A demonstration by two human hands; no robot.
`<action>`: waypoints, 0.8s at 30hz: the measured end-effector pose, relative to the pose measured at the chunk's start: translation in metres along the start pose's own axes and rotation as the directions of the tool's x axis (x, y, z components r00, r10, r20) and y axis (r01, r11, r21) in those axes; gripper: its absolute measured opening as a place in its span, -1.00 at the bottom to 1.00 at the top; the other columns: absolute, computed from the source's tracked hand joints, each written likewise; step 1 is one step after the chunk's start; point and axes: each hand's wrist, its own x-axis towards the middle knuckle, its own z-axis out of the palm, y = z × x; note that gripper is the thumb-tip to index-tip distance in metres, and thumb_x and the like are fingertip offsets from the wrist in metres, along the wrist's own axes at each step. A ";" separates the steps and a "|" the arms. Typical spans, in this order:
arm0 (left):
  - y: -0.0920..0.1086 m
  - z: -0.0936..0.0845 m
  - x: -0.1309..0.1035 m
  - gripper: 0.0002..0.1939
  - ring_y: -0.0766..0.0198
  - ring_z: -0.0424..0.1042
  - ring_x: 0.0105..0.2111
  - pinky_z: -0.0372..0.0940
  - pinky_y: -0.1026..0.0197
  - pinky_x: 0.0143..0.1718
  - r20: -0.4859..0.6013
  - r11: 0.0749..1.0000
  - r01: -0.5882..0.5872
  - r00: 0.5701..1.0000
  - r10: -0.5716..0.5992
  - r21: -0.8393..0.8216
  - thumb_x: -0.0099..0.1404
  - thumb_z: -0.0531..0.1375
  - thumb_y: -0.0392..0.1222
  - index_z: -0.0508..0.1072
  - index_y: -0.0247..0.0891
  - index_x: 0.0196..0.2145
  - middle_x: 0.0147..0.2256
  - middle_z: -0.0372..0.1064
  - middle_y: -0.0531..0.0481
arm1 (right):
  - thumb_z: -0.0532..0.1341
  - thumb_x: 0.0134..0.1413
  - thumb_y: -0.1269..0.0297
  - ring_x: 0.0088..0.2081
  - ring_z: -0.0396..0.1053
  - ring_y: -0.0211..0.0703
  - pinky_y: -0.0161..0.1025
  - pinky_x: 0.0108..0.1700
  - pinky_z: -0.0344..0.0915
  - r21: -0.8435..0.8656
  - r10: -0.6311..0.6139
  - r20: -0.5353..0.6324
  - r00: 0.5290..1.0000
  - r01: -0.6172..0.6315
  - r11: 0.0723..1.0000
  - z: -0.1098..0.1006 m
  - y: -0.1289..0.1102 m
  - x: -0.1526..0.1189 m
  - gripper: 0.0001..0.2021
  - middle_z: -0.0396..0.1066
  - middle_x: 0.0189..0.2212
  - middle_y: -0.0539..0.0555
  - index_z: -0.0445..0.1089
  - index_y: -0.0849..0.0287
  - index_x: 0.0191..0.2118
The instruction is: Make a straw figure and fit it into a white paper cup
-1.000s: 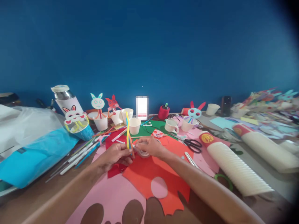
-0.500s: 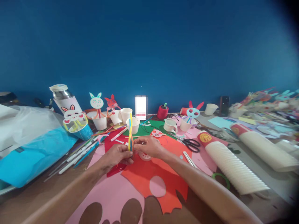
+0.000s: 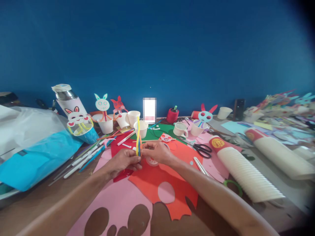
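Upright between my hands stand thin yellow, blue and orange pipe cleaners (image 3: 138, 134), the yellow one reaching highest. My left hand (image 3: 125, 160) pinches them near their lower ends, thumb across the front. From the other side, my right hand (image 3: 157, 152) has its fingertips closed at the orange and blue ones. Below lies red-orange craft foam sheet (image 3: 177, 177) with a cut round opening, overlapping a pink sheet (image 3: 123, 203) with several cut-outs. Just behind the pipe cleaners sits a white paper cup (image 3: 141, 130). A small round cut-out piece (image 3: 152, 160) is partly hidden under my right hand.
Black-handled scissors (image 3: 203, 150) and a white cutter (image 3: 200, 166) lie to the right, beside a long stack of paper cups (image 3: 248, 173). Markers (image 3: 83, 157) lie left. Rabbit figures in cups (image 3: 105, 125) and a flask (image 3: 70, 101) stand along the blue wall.
The view has shifted slightly, with the far objects sitting a little higher. My hands keep hold of the pipe cleaners in nearly the same place; the orange one shows more clearly beside the blue.
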 end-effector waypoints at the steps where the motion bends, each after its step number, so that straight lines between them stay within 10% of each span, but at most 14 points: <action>1: 0.000 0.000 0.000 -0.74 0.34 0.41 -0.56 0.26 0.33 -0.50 -0.004 1.000 0.000 1.000 0.000 -0.004 -0.04 0.30 -0.08 0.41 -0.36 -0.49 -0.58 0.45 -0.04 | 0.18 -0.06 0.22 -0.54 0.21 -0.35 -0.41 -0.48 0.10 0.012 0.003 -0.004 1.000 -0.003 1.000 0.000 -0.001 -0.001 -0.83 0.33 -0.60 -0.07 0.39 0.21 -0.51; 24: 0.002 0.004 -0.001 -0.75 0.31 0.40 -0.54 0.29 0.26 -0.45 -0.091 0.985 -0.145 0.984 0.153 0.089 0.02 0.24 -0.11 0.48 -0.40 -0.44 -0.49 0.46 -0.11 | 0.12 -0.03 0.24 -0.56 0.27 -0.34 -0.41 -0.52 0.12 0.094 0.040 -0.178 0.983 -0.024 0.995 0.005 0.000 0.000 -0.85 0.34 -0.61 -0.08 0.25 0.18 -0.51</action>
